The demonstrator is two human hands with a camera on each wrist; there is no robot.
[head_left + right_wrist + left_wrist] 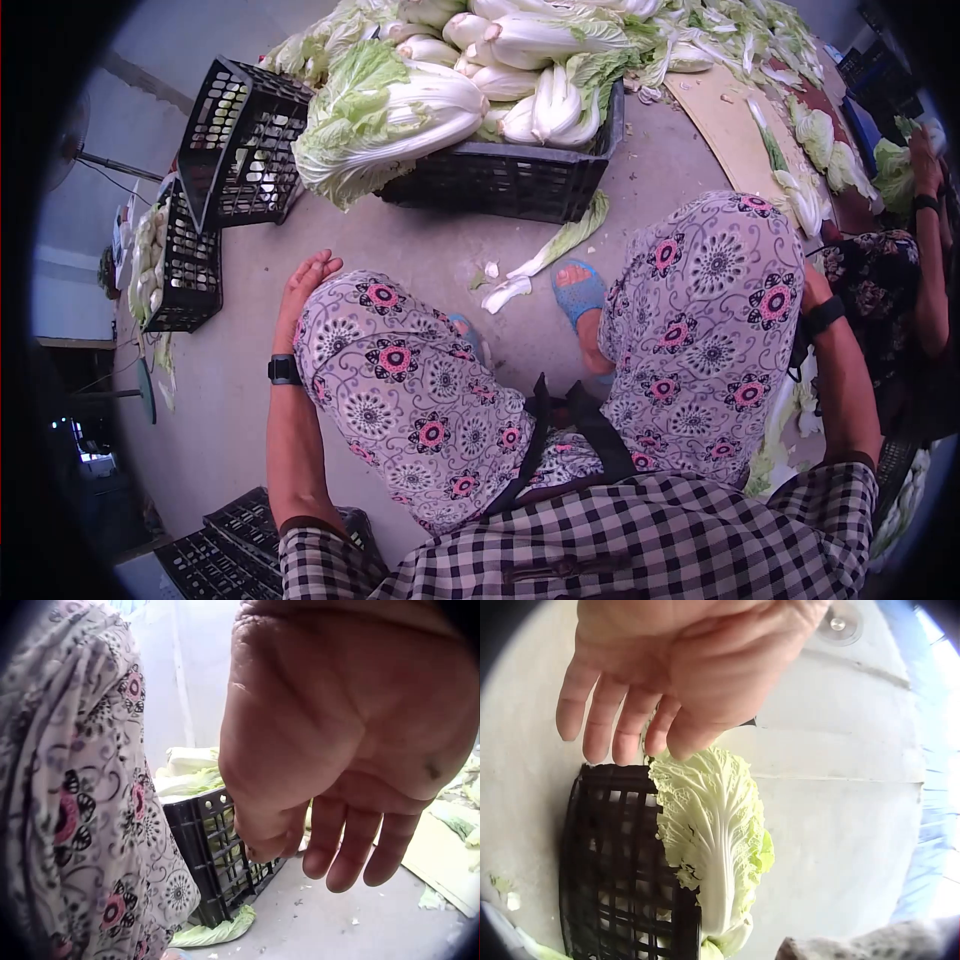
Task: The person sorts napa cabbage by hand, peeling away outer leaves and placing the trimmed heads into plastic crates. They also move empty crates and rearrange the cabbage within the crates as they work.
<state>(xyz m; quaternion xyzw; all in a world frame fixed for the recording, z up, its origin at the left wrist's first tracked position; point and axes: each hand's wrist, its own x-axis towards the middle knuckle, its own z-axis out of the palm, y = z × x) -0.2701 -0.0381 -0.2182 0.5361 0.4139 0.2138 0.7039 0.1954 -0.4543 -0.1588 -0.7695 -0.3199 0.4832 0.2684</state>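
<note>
My left hand [303,285] is beside the left knee, palm up with its fingers loosely extended and nothing in them. The left wrist view shows that bare palm above a napa cabbage [721,847] at the crate's edge. Mostly hidden behind the other knee in the head view, my right hand [337,742] hangs with relaxed fingers and holds nothing. In front of the knees stands a black plastic crate [490,180] heaped with napa cabbages. One large leafy cabbage [400,110] lies over its left rim.
Stacked black crates [245,150] stand at the left, more crates [225,550] behind at lower left. A loose cabbage leaf [560,240] lies near the sandalled feet. Trimmed leaves spread along a board [715,120]. Another person's arm [930,250] is at the far right.
</note>
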